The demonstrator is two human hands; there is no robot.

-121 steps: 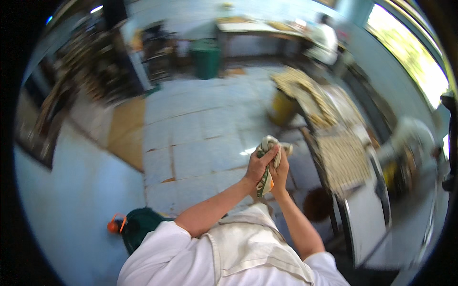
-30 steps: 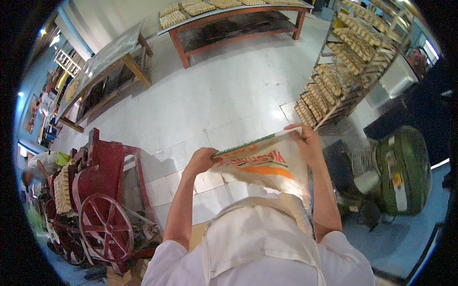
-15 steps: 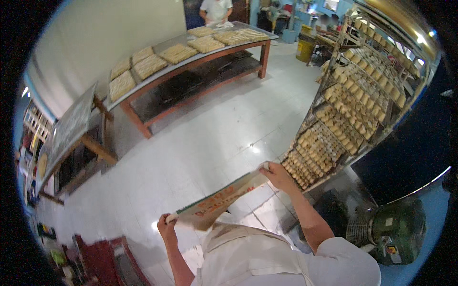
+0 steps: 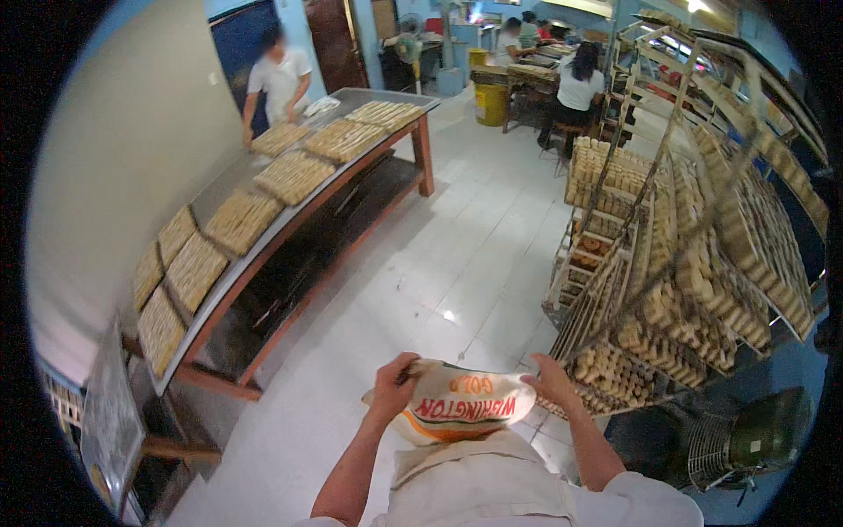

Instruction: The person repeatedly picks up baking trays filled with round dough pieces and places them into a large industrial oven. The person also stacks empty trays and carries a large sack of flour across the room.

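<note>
In front of my waist I hold an off-white printed cloth (image 4: 470, 400) that looks like a flour sack, with red and orange lettering and a coloured band near its lower edge. My left hand (image 4: 397, 379) is closed on its left upper corner, over a dark patch whose nature I cannot make out. At the right upper edge, my right hand (image 4: 549, 379) grips the cloth. Between the hands it sags slightly. Its lower part rests close to my white apron (image 4: 479, 474).
To the left stands a long table (image 4: 290, 215) with several trays of pale dough sticks (image 4: 294, 178); a person (image 4: 281, 83) works behind it. A rack (image 4: 650, 189) of bread trays rises on the right, beside a large fan (image 4: 746, 443). Other people sit farther back near a yellow bin (image 4: 490, 104).
My view has swung toward the far room and the rack. The cloth, earlier stretched wide and slanting, now hangs with my hands closer together and its lettering facing up.
</note>
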